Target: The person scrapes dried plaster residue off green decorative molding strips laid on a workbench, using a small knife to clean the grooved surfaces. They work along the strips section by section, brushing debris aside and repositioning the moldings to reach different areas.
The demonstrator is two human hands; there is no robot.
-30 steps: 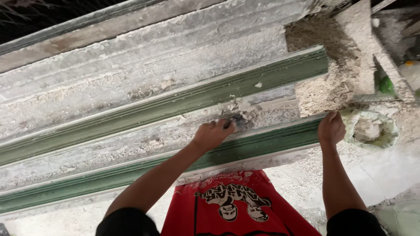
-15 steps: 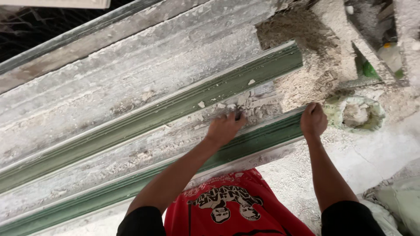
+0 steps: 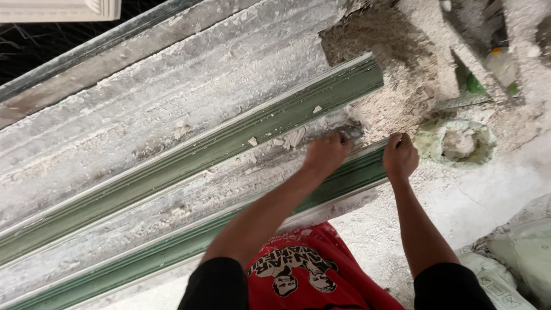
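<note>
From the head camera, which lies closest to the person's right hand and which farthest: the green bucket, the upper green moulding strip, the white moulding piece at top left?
From the right hand:
1. Green bucket, just right of it.
2. Upper green moulding strip, up and left.
3. White moulding piece, far top-left corner.

The left hand [image 3: 326,154] presses a small scraper [image 3: 349,133] against the plaster-crusted bench [image 3: 172,103] between two long green moulds [image 3: 229,143]. The right hand [image 3: 400,156] grips the right end of the near mould. Plaster debris [image 3: 396,86] lies heaped far right, beside a pale green bucket [image 3: 482,146].
</note>
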